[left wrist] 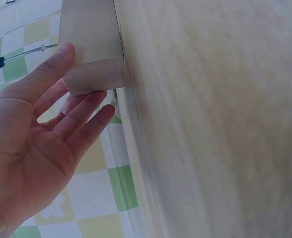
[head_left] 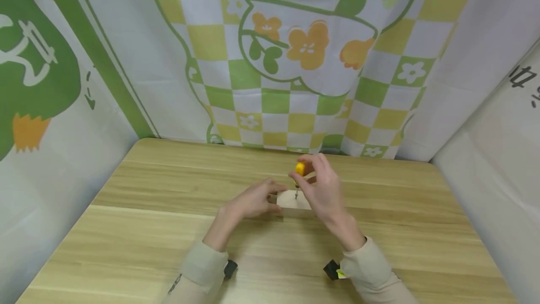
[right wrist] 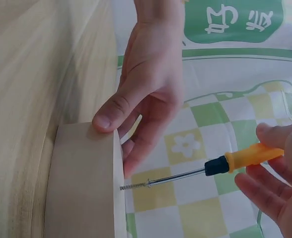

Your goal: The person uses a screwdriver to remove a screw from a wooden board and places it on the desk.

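A pale wooden block (head_left: pixel 288 204) lies on the table in front of me. My left hand (head_left: pixel 254 199) steadies its left end, thumb against the near side and fingers around the far side. A screw (right wrist: pixel 134 186) stands upright in the block's top face, most of its thread exposed. The tip of a screwdriver (right wrist: pixel 245 156) with a yellow handle, dark collar and steel shaft meets the screw head. Above the block, my right hand (head_left: pixel 326 189) pinches the handle between thumb and fingers. In the left wrist view the block's end grain (left wrist: pixel 95 77) shows beside the left fingers.
The wood-grain table (head_left: pixel 147 243) extends around the block on all sides. A curtain with green and yellow checks (head_left: pixel 276 102) hangs behind its far edge, and pale printed cloth (head_left: pixel 502 154) hangs at the sides. Dark wrist-worn devices (head_left: pixel 332 270) sit by the sleeve cuffs.
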The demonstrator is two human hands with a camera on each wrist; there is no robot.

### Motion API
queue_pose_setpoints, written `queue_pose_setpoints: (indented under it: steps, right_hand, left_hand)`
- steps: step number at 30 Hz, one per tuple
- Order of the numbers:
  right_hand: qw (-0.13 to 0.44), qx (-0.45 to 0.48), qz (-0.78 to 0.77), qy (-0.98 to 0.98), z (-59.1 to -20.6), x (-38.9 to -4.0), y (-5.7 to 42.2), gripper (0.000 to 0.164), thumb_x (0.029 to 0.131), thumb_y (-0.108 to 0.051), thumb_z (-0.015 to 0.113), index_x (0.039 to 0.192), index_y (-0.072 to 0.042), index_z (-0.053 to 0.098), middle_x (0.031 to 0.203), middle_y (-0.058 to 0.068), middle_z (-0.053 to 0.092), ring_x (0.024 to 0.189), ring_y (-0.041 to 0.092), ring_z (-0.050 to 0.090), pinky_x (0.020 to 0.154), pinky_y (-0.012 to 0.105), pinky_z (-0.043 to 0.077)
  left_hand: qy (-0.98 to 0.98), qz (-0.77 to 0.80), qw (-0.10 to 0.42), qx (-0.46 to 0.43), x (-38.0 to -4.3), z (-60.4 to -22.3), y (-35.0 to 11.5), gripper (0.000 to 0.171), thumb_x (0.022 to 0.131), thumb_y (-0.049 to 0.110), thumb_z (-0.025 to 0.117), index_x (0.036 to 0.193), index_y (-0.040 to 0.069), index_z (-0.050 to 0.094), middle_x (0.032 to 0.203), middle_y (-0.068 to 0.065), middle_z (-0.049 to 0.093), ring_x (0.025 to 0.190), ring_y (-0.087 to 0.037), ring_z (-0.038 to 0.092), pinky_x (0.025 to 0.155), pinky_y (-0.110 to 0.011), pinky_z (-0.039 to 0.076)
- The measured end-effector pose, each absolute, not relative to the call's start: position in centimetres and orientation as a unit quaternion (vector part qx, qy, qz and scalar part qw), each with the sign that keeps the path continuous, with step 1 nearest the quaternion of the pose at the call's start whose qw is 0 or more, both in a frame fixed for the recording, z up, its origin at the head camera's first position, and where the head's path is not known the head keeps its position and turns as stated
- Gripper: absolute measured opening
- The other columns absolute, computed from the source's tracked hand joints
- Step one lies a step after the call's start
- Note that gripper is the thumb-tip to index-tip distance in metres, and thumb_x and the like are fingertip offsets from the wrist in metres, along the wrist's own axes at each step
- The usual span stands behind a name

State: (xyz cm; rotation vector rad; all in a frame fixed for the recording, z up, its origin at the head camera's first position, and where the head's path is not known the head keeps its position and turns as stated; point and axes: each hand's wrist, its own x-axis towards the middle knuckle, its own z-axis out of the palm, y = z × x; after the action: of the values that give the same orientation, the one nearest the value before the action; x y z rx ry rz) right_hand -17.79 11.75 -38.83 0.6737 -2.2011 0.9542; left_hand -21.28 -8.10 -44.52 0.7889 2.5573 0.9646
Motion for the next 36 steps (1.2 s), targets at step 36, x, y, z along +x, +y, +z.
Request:
queue_pose_setpoints:
  steps: [36]
  right_hand:
    - [0.238,0.295,0.404,-0.832,-38.1,-17.4,12.8,0.027,0.09,0.006,0.066,0.116,-0.001,0.061,0.11,0.013,0.064,0.102,0.028,0.068,0.078,0.03,0.06]
  left_hand:
    - [0.89,0.341,0.154,0.259,-21.0,-44.3,-8.0,0.06,0.087,0.025,0.077,0.142,0.015,0.055,0.127,-0.005,0.058,0.11,-0.022,0.057,0.095,-0.044,0.049]
